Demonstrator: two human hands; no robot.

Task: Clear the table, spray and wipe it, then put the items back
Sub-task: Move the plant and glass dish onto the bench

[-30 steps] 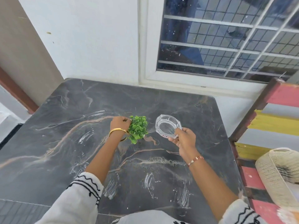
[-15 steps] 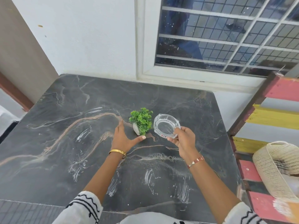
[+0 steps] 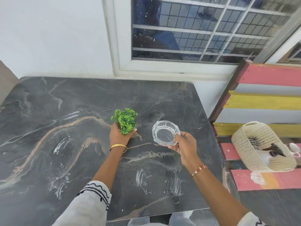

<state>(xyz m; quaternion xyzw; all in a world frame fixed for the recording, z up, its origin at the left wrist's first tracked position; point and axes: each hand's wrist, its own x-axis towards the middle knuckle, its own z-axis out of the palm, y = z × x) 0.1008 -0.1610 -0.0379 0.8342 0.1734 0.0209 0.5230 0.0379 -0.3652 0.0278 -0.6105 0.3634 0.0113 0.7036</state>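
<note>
A: Item one, centre frame?
B: Left hand (image 3: 117,137), fingers curled around the base of the small green plant (image 3: 125,120), which sat on the dark marble tabletop (image 3: 48,128).

A: Item two, to its right?
B: Right hand (image 3: 184,145), fingers pinching the glass ashtray (image 3: 165,132) just above the surface.

A: Step?
B: Judged: putting items back; streaks showed wiping done. Next, lower the ashtray beside the plant.

A: Surroundings?
B: White wall, barred window (image 3: 203,28) upper right; striped bench (image 3: 263,98), woven basket (image 3: 254,147) far right.
</note>
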